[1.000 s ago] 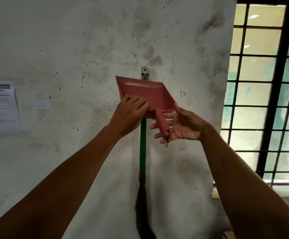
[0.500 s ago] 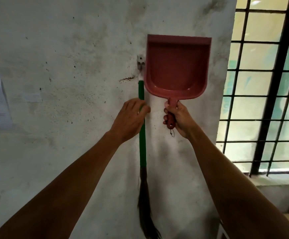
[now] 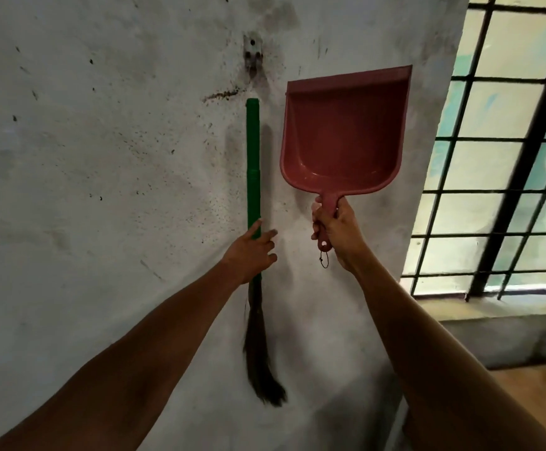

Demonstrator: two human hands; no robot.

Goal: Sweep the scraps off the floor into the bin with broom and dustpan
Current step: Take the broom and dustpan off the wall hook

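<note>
A: Start with what is nearest. What are the hands doing?

B: The right hand (image 3: 333,232) has its grip closed round the handle of the dustpan (image 3: 341,135), holding it up with the pan above the fist and its open face toward the camera. The left hand (image 3: 250,252) lies on the lower part of the broom (image 3: 253,164); two fingers stick out loose past the green stick, and I cannot tell whether the rest of that grip has closed round it.

A: And where is the broom?

B: Upright against the wall (image 3: 102,157), just left of the dustpan, its top end a little below a small metal hook (image 3: 252,55). The dark bristles hang down below the left hand.

A: How far along would you call the job?

B: Barely begun, I would judge. Both tools are being fetched; no scraps, no bin and hardly any floor are in sight, so all the sweeping and tipping is left.

A: How do the tools look?

B: The dustpan is dull red plastic, seemingly empty, with a short cord at the handle's end. The broom has a thin green stick and a soft, curved tuft.
</note>
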